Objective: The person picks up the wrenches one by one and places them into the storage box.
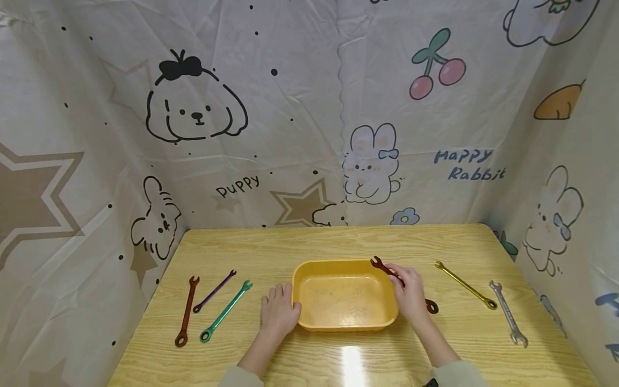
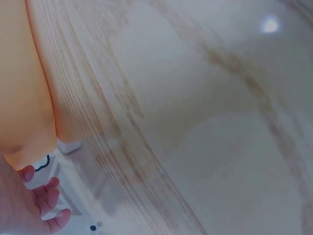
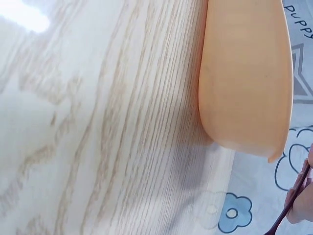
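A yellow plastic bin (image 1: 344, 301) stands on the table in the head view, with nothing inside. My left hand (image 1: 280, 312) lies at the bin's left side, fingers extended and thumb close against its wall; the left wrist view shows these fingers (image 2: 46, 196) loosely bent beside the bin (image 2: 24, 83). My right hand (image 1: 408, 293) holds a dark red combination wrench (image 1: 382, 265) by its middle at the bin's right rim. Its open jaw overlaps the bin's back right corner, and its ring end sticks out right of the hand. In the right wrist view the wrench shaft (image 3: 293, 196) crosses the fingers.
Left of the bin lie a red wrench (image 1: 188, 312), a purple wrench (image 1: 215, 291) and a green wrench (image 1: 226, 312). To the right are a gold wrench (image 1: 465, 285) and a silver wrench (image 1: 508, 314). A printed cloth (image 1: 300, 123) hangs behind and beside the wooden table (image 1: 309, 360).
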The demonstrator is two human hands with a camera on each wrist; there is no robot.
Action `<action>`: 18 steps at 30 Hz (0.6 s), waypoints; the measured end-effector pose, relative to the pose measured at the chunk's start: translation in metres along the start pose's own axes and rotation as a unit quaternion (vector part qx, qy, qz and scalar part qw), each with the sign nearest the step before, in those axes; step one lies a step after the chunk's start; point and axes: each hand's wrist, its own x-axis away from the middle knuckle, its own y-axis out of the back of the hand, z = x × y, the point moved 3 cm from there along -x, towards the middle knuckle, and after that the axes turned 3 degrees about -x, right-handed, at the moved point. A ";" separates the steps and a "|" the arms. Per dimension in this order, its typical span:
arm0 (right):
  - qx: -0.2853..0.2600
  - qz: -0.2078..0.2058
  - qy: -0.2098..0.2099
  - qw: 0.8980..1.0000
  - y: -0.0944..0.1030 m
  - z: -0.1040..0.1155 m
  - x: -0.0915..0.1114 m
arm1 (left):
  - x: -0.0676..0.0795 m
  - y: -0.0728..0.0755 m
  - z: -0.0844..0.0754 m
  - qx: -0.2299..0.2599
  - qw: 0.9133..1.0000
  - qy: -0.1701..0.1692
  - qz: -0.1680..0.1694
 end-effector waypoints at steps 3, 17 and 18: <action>-0.002 0.012 -0.007 1.000 -0.005 0.005 0.001 | 0.000 0.000 0.000 0.000 1.000 0.003 0.001; 0.004 0.029 0.047 0.998 -0.031 0.022 0.009 | 0.000 -0.002 0.000 0.009 1.000 0.006 0.003; 0.003 0.031 0.049 0.998 -0.032 0.024 0.009 | 0.000 -0.002 0.000 0.009 1.000 0.006 0.002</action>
